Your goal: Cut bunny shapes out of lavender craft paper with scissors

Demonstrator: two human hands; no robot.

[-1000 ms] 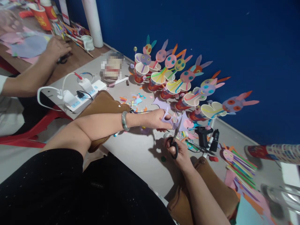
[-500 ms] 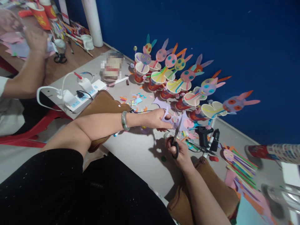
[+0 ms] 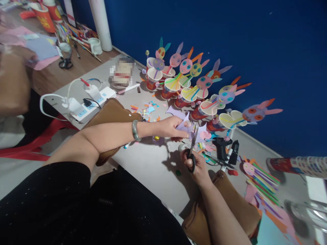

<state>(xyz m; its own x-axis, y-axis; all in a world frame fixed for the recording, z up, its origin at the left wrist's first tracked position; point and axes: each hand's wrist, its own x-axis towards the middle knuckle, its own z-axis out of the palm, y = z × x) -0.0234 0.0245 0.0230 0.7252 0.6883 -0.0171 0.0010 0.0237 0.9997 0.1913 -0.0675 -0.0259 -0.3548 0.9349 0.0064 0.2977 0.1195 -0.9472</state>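
Observation:
My left hand (image 3: 173,128) pinches a piece of purple paper (image 3: 184,126) with ragged, cut-out edges above the table. In my right hand (image 3: 194,166) is a pair of scissors (image 3: 191,159) with black handles, its blades pointing up and away at the paper. Whether the blades are fully closed I cannot tell. Another purple sheet (image 3: 175,111) lies just beyond my left hand. Past the blades, purple paper and a pink round piece (image 3: 205,135) show near a black glue gun (image 3: 221,148).
Several paper cups (image 3: 171,87) with rabbit-faced figures line the blue wall. A power strip (image 3: 94,103) sits at left, brown cushions (image 3: 230,200) lie under my forearms, and straws (image 3: 267,182) lie at right. A co-worker's arm (image 3: 14,81) is at far left.
The purple paper in my left hand has turned and shifted, its hole no longer showing the same way. The scissors stay nearly in place. The co-worker's arm has moved down and left.

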